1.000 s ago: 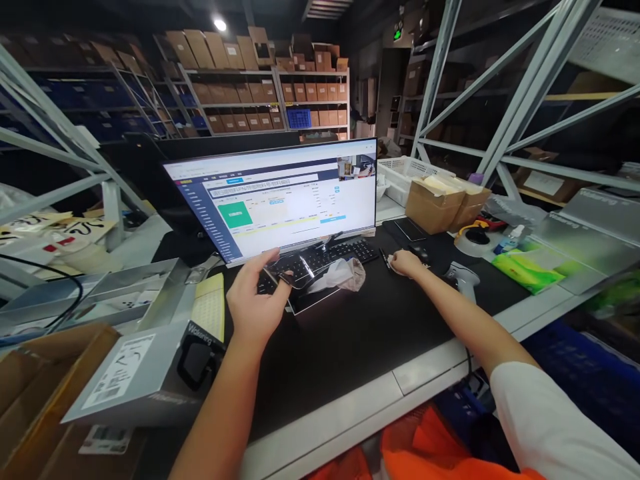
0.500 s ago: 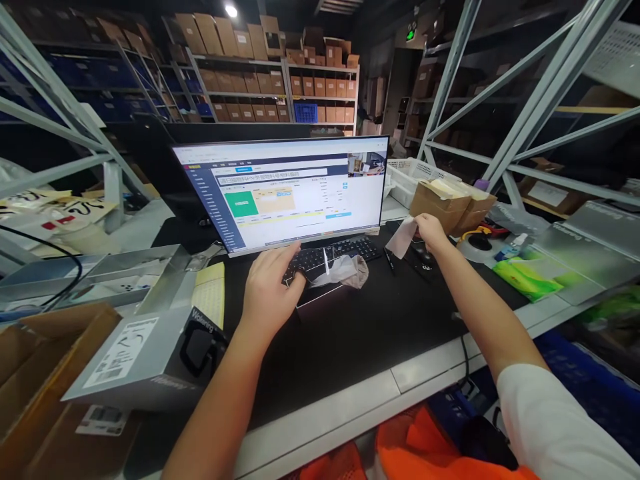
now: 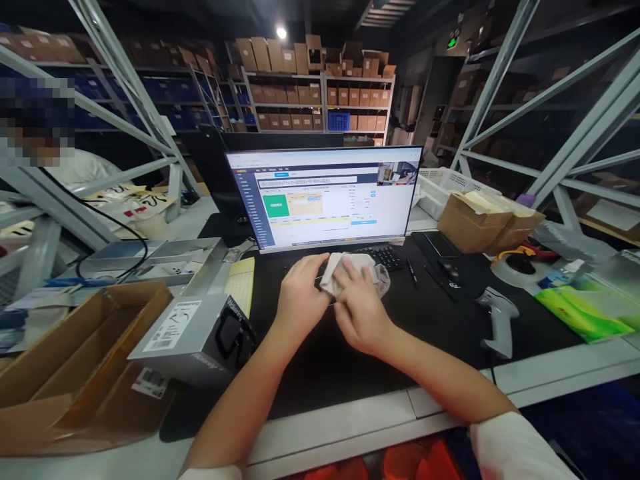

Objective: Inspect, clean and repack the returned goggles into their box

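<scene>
both your left hand point(image 3: 300, 297) and right hand point(image 3: 361, 308) grip the small pale bag point(image 3: 345, 272), which sits between them, over the keyboard point(image 3: 387, 257) on the bench point(image 3: 350, 360).

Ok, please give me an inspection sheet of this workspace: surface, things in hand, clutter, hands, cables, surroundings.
Surface: black mat on a pale bench.
Things in hand: small pale packet, over the keyboard.
Clutter: grey box, open carton, barcode scanner, tape roll, green pack, brown boxes.
Hands: left hand and right hand both grip the packet.
Cables: black cable at left.
Surroundings: monitor on; shelves of cartons; another person at left.
</scene>
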A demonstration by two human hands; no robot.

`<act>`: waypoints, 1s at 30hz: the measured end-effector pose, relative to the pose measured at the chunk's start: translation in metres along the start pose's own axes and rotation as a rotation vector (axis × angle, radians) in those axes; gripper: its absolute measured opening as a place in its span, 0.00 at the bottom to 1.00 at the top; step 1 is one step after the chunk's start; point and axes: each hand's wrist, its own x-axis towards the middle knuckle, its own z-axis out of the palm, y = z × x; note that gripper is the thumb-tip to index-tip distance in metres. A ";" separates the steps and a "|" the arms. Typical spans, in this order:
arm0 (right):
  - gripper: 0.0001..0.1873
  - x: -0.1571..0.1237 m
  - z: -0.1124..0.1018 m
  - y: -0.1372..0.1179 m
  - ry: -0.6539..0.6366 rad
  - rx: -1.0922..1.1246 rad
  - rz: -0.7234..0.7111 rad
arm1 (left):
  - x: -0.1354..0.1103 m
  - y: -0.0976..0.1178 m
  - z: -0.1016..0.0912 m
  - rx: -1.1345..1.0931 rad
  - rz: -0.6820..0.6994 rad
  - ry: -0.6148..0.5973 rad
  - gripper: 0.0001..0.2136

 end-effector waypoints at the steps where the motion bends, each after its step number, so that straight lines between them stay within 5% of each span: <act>1: 0.06 -0.002 0.006 0.001 -0.027 -0.054 -0.062 | 0.000 0.000 -0.001 -0.008 -0.005 0.018 0.14; 8: 0.09 -0.004 0.009 0.037 0.222 -0.063 0.029 | 0.001 -0.003 0.002 0.017 -0.050 0.089 0.15; 13: 0.07 -0.012 0.014 0.027 0.070 -0.145 -0.056 | 0.000 0.001 0.001 0.068 0.025 0.109 0.15; 18: 0.08 -0.013 0.013 0.038 0.205 -0.132 0.072 | 0.000 -0.001 0.005 0.088 0.011 0.129 0.15; 23: 0.06 -0.018 0.016 0.036 0.078 -0.157 -0.113 | -0.002 -0.006 0.008 0.091 0.054 0.120 0.15; 30: 0.07 -0.016 0.016 0.043 0.186 -0.146 0.055 | -0.001 -0.006 0.009 0.132 0.071 0.158 0.14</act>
